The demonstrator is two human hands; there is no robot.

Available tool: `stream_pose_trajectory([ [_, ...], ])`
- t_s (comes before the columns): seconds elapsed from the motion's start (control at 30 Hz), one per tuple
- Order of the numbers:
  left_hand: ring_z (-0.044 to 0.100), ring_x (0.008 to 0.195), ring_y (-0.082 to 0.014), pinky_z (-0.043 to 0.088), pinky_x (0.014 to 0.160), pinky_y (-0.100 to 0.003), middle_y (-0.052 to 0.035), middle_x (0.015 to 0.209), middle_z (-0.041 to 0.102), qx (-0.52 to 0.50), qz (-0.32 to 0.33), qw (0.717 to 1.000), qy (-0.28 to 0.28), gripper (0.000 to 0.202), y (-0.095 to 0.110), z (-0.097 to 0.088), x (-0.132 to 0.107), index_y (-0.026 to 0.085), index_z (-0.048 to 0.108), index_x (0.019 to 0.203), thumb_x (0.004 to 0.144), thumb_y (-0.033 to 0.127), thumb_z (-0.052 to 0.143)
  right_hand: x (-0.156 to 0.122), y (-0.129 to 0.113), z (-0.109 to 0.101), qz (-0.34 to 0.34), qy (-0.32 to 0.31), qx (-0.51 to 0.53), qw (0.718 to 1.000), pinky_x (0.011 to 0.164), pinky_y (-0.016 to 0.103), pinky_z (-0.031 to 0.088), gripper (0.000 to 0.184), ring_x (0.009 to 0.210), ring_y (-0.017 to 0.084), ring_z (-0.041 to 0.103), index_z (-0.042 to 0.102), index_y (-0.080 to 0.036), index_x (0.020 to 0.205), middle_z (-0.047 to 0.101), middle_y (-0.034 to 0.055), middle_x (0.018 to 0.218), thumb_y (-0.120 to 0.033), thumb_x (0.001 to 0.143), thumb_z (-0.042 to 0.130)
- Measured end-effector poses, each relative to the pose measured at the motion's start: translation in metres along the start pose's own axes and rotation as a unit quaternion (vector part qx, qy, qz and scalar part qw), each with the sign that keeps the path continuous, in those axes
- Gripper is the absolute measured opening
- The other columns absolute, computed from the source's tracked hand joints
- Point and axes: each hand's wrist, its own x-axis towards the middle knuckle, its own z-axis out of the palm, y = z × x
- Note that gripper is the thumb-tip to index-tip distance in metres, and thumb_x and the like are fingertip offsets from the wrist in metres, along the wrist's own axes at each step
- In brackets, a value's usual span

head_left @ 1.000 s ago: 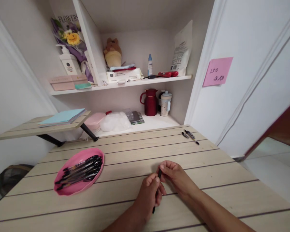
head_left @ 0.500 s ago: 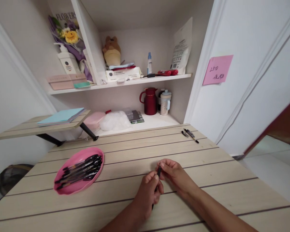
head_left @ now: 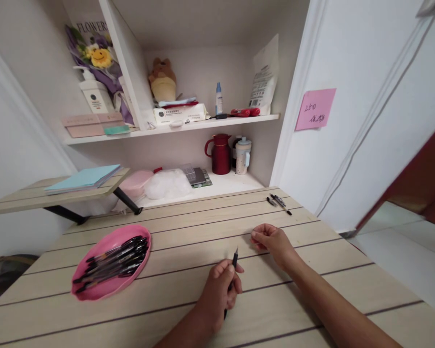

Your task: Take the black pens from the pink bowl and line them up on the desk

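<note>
My left hand (head_left: 221, 287) is closed round a black pen (head_left: 235, 261) above the table. The pen's thin pointed end sticks up from between thumb and fingers, and its other end shows below the hand. Up and to the right, apart from the pen, my right hand (head_left: 270, 240) has its thumb and fingertips pinched together. Whatever may be between those fingertips is hidden. To the left lies a pink oval tray (head_left: 107, 294) with several black pens (head_left: 112, 263) heaped in it. A small group of pens and pen parts (head_left: 280, 202) rests near the far right of the tabletop.
The slatted wooden table (head_left: 188, 232) meets a white shelf unit (head_left: 188, 126) at the back. A raised wooden stand (head_left: 90, 195) with blue paper (head_left: 85, 179) is at left. A dark red jug (head_left: 221, 154) and a cup (head_left: 243, 157) stand below the shelf.
My right hand has come away from the pen, moving right and slightly up. The pen's pointed end is now uncovered. My left hand keeps its hold, and the view has shifted slightly.
</note>
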Motion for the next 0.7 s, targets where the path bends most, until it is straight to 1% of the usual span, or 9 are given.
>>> stream_pose_trajectory([
  [0.17, 0.021, 0.032, 0.0002, 0.009, 0.035, -0.017, 0.0050, 0.054, 0.049, -0.002, -0.007, 1.000, -0.004, 0.033, 0.000, 0.001, 0.000, 0.014, 0.052, 0.085, 0.073, 0.045, 0.054, 0.034, 0.015, -0.043, -0.067, 0.079, -0.149, 0.983, 0.044, 0.025, 0.036, 0.016, 0.043, 0.011, 0.047, 0.054, -0.019, 0.063, 0.056, -0.0016, 0.049, -0.028, 0.057, 0.066],
  [0.23, 0.021, 0.032, 0.0002, 0.009, 0.035, -0.018, 0.0049, 0.054, 0.049, -0.001, -0.007, 1.000, -0.005, 0.032, 0.000, 0.001, 0.000, 0.015, 0.051, 0.086, 0.073, 0.044, 0.054, 0.046, 0.017, -0.060, -0.070, 0.101, -0.220, 0.968, 0.046, 0.027, 0.038, 0.013, 0.046, 0.014, 0.050, 0.058, -0.018, 0.068, 0.059, 0.0013, 0.052, -0.027, 0.060, 0.061],
  [0.3, 0.022, 0.032, 0.0002, 0.010, 0.035, -0.018, 0.0048, 0.054, 0.049, 0.001, -0.007, 1.000, -0.002, 0.031, 0.000, 0.001, 0.000, 0.015, 0.051, 0.085, 0.074, 0.043, 0.053, 0.056, 0.014, -0.075, -0.074, 0.114, -0.305, 0.943, 0.051, 0.029, 0.040, 0.016, 0.052, 0.016, 0.055, 0.062, -0.016, 0.075, 0.063, 0.0052, 0.059, -0.026, 0.064, 0.057],
  [0.37, 0.022, 0.032, 0.0002, 0.010, 0.035, -0.018, 0.0046, 0.055, 0.049, 0.003, -0.008, 1.000, -0.002, 0.030, 0.000, 0.001, 0.000, 0.015, 0.051, 0.085, 0.075, 0.043, 0.052, 0.065, 0.007, -0.088, -0.091, 0.121, -0.412, 0.898, 0.058, 0.030, 0.041, 0.019, 0.062, 0.019, 0.059, 0.065, -0.016, 0.079, 0.067, 0.0084, 0.069, -0.026, 0.067, 0.053],
  [0.47, 0.021, 0.031, 0.0003, 0.009, 0.035, -0.018, 0.0045, 0.055, 0.049, 0.000, -0.002, 1.000, -0.009, 0.030, -0.001, 0.002, 0.000, 0.015, 0.051, 0.085, 0.075, 0.043, 0.052, 0.078, -0.008, -0.099, -0.098, 0.128, -0.582, 0.797, 0.063, 0.031, 0.039, 0.022, 0.075, 0.023, 0.060, 0.066, -0.017, 0.081, 0.068, 0.0117, 0.081, -0.028, 0.073, 0.048],
  [0.53, 0.021, 0.031, 0.0004, 0.009, 0.035, -0.018, 0.0045, 0.054, 0.049, -0.001, 0.003, 1.000, -0.006, 0.031, -0.001, 0.003, -0.001, 0.015, 0.051, 0.085, 0.076, 0.044, 0.051, 0.087, -0.016, -0.102, -0.075, 0.120, -0.667, 0.732, 0.062, 0.031, 0.038, 0.025, 0.079, 0.024, 0.060, 0.066, -0.018, 0.083, 0.067, 0.0135, 0.086, -0.031, 0.078, 0.045],
  [0.57, 0.021, 0.030, 0.0004, 0.009, 0.034, -0.018, 0.0045, 0.054, 0.049, -0.001, 0.005, 1.000, -0.003, 0.031, -0.001, 0.003, -0.001, 0.015, 0.051, 0.085, 0.076, 0.044, 0.050, 0.091, -0.019, -0.102, -0.064, 0.113, -0.695, 0.707, 0.061, 0.031, 0.038, 0.026, 0.080, 0.025, 0.060, 0.066, -0.018, 0.084, 0.066, 0.0142, 0.088, -0.031, 0.079, 0.043],
  [0.63, 0.020, 0.029, 0.0005, 0.009, 0.034, -0.018, 0.0046, 0.053, 0.049, -0.002, 0.005, 1.000, 0.001, 0.030, -0.001, 0.004, 0.000, 0.014, 0.051, 0.084, 0.077, 0.044, 0.049, 0.099, -0.024, -0.102, -0.054, 0.094, -0.729, 0.676, 0.060, 0.030, 0.038, 0.027, 0.082, 0.025, 0.060, 0.065, -0.016, 0.086, 0.065, 0.0154, 0.093, -0.031, 0.081, 0.042],
  [0.7, 0.020, 0.029, 0.0006, 0.009, 0.033, -0.018, 0.0046, 0.052, 0.049, -0.004, 0.004, 1.000, 0.000, 0.030, -0.002, 0.004, 0.000, 0.014, 0.051, 0.084, 0.077, 0.044, 0.049, 0.107, -0.026, -0.101, -0.055, 0.080, -0.740, 0.666, 0.060, 0.031, 0.038, 0.027, 0.083, 0.026, 0.060, 0.064, -0.015, 0.087, 0.065, 0.0161, 0.095, -0.029, 0.081, 0.043],
])
